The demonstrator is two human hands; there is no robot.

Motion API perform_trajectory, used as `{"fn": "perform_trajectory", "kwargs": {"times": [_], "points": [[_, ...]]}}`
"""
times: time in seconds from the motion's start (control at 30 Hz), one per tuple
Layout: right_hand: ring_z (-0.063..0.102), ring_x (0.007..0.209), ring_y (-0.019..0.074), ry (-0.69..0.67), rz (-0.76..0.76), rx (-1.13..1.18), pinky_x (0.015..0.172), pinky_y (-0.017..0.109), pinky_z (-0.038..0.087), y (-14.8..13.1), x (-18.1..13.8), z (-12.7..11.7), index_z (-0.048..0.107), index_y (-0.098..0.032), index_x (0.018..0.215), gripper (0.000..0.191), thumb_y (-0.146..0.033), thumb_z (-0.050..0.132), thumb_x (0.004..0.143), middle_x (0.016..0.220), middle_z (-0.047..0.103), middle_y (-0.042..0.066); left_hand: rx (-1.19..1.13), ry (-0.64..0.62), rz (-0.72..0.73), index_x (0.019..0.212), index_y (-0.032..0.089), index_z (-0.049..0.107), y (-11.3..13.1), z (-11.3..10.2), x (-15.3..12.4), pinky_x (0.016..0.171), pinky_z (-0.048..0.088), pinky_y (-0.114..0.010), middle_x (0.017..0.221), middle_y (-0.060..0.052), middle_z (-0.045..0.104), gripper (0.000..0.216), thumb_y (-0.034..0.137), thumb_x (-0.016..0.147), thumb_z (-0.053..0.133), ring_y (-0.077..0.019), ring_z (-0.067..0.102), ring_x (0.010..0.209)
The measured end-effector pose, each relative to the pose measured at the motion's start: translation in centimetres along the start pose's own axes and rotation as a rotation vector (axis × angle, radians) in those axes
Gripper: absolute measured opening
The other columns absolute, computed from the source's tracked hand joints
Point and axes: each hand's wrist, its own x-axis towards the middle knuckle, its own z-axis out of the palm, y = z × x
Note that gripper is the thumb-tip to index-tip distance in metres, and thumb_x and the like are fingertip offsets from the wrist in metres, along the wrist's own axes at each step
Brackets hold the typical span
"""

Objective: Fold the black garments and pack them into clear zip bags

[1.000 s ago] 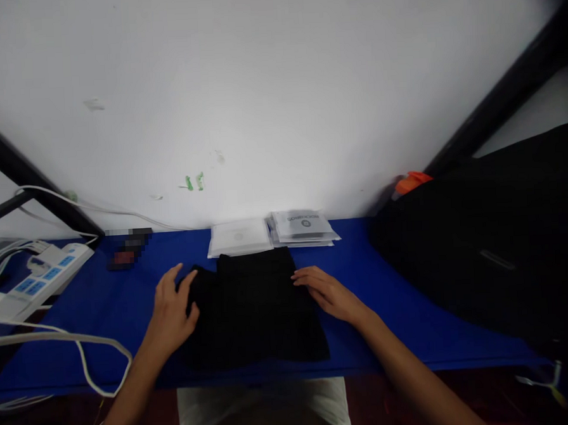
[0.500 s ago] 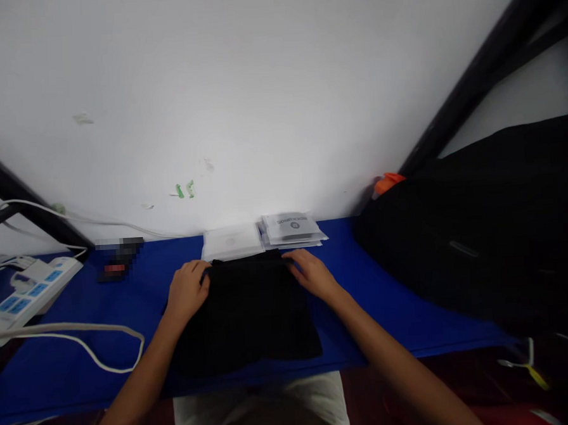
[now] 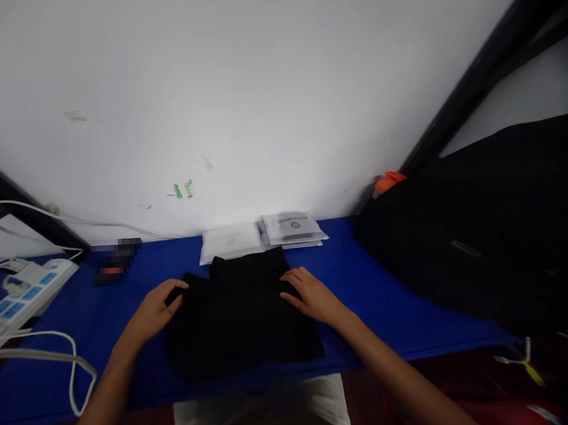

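A black cloth garment lies spread on the blue-covered table in front of me. Its exact kind is hard to make out, as the folds blend into one dark shape. At its upper left part, my left hand has its thumb and fingers curled round the edge of the fabric. My right hand rests on the opposite side, fingers stretched out over the cloth and thumb apart. Just beyond the garment's top edge lie a flat white packet and a small stack of printed plastic packets.
A white power strip and a loose white cable occupy the left side of the blue tabletop. A dark, partly pixelated object lies near the wall. On the right bulges a large black bag-like mass with an orange item behind.
My left hand has moved left and nearer to me, and a left portion of the garment now shows spread out. My right hand has slid slightly down its side. The white cable has shifted left.
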Motion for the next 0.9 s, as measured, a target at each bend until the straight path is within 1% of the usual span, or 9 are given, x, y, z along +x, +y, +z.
{"fn": "perform_trajectory", "kwargs": {"times": [0.1, 0.17, 0.23, 0.33, 0.47, 0.6, 0.73, 0.8, 0.9], "points": [[0.056, 0.106, 0.0265, -0.008, -0.007, -0.001, 0.093, 0.045, 0.051, 0.1, 0.1, 0.1, 0.058, -0.015, 0.116, 0.028, -0.031, 0.057, 0.094, 0.111, 0.062, 0.013, 0.111, 0.077, -0.271, 0.096, 0.023, 0.06, 0.7, 0.3, 1.5, 0.073, 0.05, -0.031, 0.087, -0.002, 0.068, 0.031, 0.047, 0.093, 0.039, -0.0216, 0.065, 0.084], [0.056, 0.106, 0.0265, -0.007, -0.012, 0.002, 0.093, 0.045, 0.051, 0.2, 0.1, 0.2, 0.058, -0.016, 0.116, 0.027, -0.031, 0.058, 0.094, 0.111, 0.062, 0.012, 0.249, 0.153, -0.378, 0.098, 0.022, 0.059, 1.4, 0.8, 2.2, 0.073, 0.05, -0.034, 0.091, -0.005, 0.067, 0.03, 0.045, 0.092, 0.042, -0.0255, 0.063, 0.088], [0.056, 0.106, 0.0265, 0.001, -0.012, 0.004, 0.093, 0.046, 0.051, 0.2, 0.0, 0.3, 0.058, -0.017, 0.115, 0.026, -0.03, 0.058, 0.093, 0.111, 0.062, 0.012, 0.397, 0.275, -0.341, 0.109, 0.018, 0.058, 2.1, 1.4, 2.3, 0.079, 0.049, -0.039, 0.106, -0.012, 0.064, 0.032, 0.04, 0.091, 0.046, -0.0308, 0.059, 0.101], [0.056, 0.106, 0.0264, 0.022, -0.011, 0.001, 0.094, 0.046, 0.051, 0.2, -0.1, 0.6, 0.058, -0.017, 0.115, 0.026, -0.029, 0.058, 0.093, 0.113, 0.061, 0.013, 0.501, 0.418, -0.113, 0.116, 0.013, 0.058, 3.1, 2.7, 1.8, 0.092, 0.045, -0.046, 0.117, -0.018, 0.056, 0.034, 0.034, 0.092, 0.046, -0.0334, 0.052, 0.111], [0.057, 0.104, 0.0264, 0.025, -0.021, -0.002, 0.092, 0.046, 0.051, 0.1, 0.0, 0.7, 0.059, -0.017, 0.11, 0.021, -0.027, 0.06, 0.091, 0.11, 0.062, 0.013, 0.332, 0.203, 0.159, 0.108, 0.02, 0.063, 3.5, 4.7, 1.0, 0.1, 0.042, -0.047, 0.119, -0.012, 0.057, 0.029, 0.041, 0.089, 0.056, -0.0302, 0.051, 0.115], [0.057, 0.104, 0.0264, 0.05, -0.033, 0.016, 0.091, 0.046, 0.051, -0.2, 0.1, 0.2, 0.058, -0.018, 0.099, 0.008, -0.021, 0.06, 0.091, 0.112, 0.061, 0.013, 0.139, 0.124, 0.14, 0.092, 0.021, 0.065, 3.3, 4.9, 0.9, 0.104, 0.039, -0.05, 0.128, -0.01, 0.054, 0.019, 0.038, 0.087, 0.059, -0.0307, 0.044, 0.124], [0.056, 0.109, 0.0247, 0.093, -0.031, 0.128, 0.093, 0.044, 0.049, -1.6, -0.7, -1.5, 0.052, -0.021, 0.094, 0.006, -0.017, 0.056, 0.092, 0.119, 0.059, 0.013, 0.015, 0.102, 0.171, 0.084, 0.022, 0.062, 4.8, 2.5, -0.4, 0.105, 0.037, -0.048, 0.127, -0.008, 0.058, 0.019, 0.037, 0.09, 0.052, -0.0272, 0.047, 0.123], [0.056, 0.11, 0.0232, 0.033, -0.018, 0.203, 0.093, 0.041, 0.049, -2.7, -1.8, -2.5, 0.05, -0.022, 0.094, 0.01, -0.02, 0.059, 0.091, 0.121, 0.058, 0.011, -0.047, -0.013, 0.147, 0.083, 0.022, 0.061, 5.9, 1.1, -1.8, 0.096, 0.044, -0.039, 0.114, -0.006, 0.065, 0.021, 0.04, 0.09, 0.052, -0.023, 0.057, 0.108], [0.059, 0.109, 0.0224, -0.157, 0.036, 0.25, 0.091, 0.037, 0.05, -4.3, -4.1, -3.2, 0.049, -0.024, 0.094, 0.021, -0.016, 0.065, 0.083, 0.12, 0.06, 0.008, -0.052, -0.29, -0.045, 0.079, 0.023, 0.062, 6.9, 0.3, -3.8, 0.067, 0.047, -0.027, 0.08, -0.001, 0.068, 0.029, 0.049, 0.089, 0.051, -0.0179, 0.064, 0.073]]}}
